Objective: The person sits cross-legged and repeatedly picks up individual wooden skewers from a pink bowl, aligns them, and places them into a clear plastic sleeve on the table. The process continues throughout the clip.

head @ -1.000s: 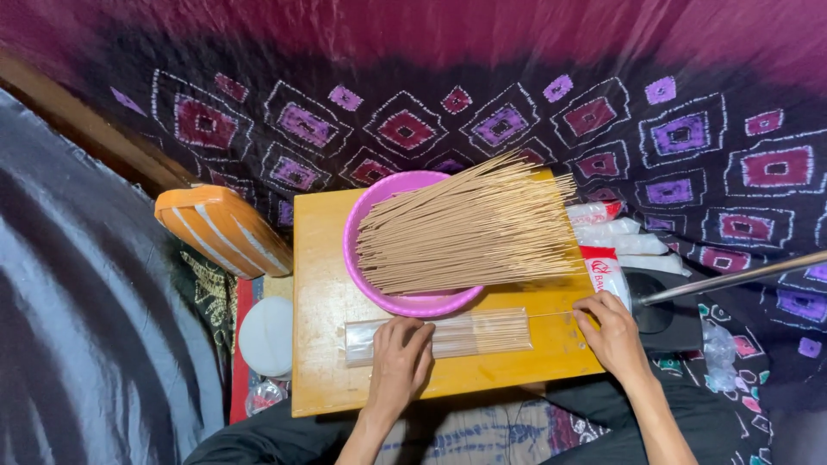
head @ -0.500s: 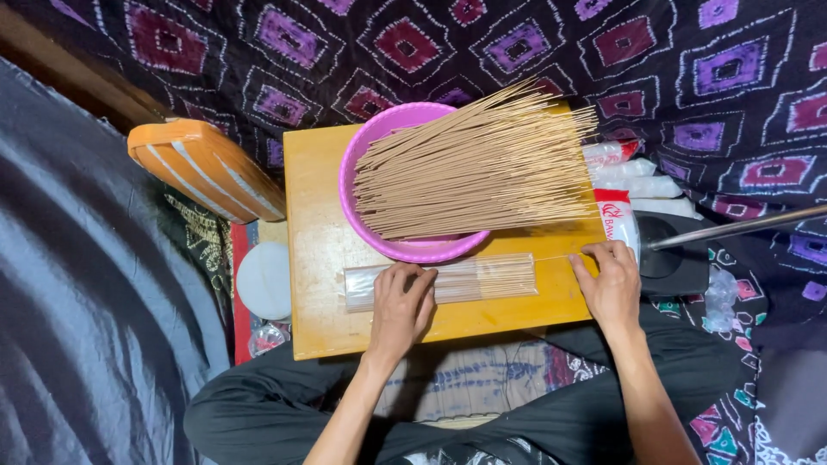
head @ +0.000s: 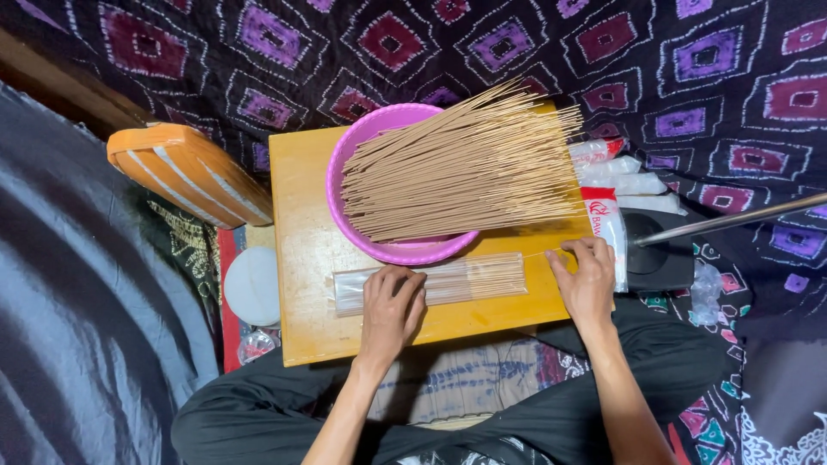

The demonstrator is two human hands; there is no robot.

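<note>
Looking down through the head camera, I see my left hand [head: 392,312] lying flat, palm down and fingers loosely spread, on a long clear plastic sleeve packed with thin tan incense sticks [head: 439,281]. That sleeve lies lengthwise across the near part of a small yellow wooden table [head: 301,258], just in front of a round pink plastic basin [head: 366,142]. My right hand [head: 587,282] rests at the sleeve's right end, near the table's right edge; its fingers are curled toward that end, and I cannot tell whether they pinch anything. A broad loose fan of bare tan incense sticks [head: 469,168] lies across the basin, their tips reaching past its right rim. Beside the table on the right sit several white and red plastic packets [head: 616,185]. To the left, an orange striped wooden board [head: 185,172] leans, with a round white lid [head: 251,286] below it.
</note>
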